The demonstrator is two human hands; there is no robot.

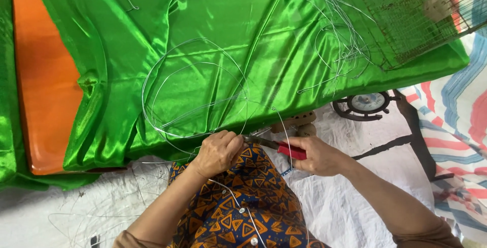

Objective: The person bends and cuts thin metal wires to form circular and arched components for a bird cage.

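Observation:
My left hand [218, 151] pinches thin silver wire [167, 80], which loops in wide coils over the shiny green cloth [228, 29]. My right hand [315, 155] grips red-handled pliers [284, 149]; their dark jaws point left and meet the wire right at my left fingertips. Both hands hover over my lap, which is covered in blue and orange patterned fabric [238, 202].
An orange board [43, 75] lies under the green cloth at left. A wire mesh cage [406, 14] sits at top right beside a tangle of loose wire [340, 45]. A small ship's-wheel dial [366, 104] rests on the white sheet [350, 197]. Striped tarp [456, 121] at right.

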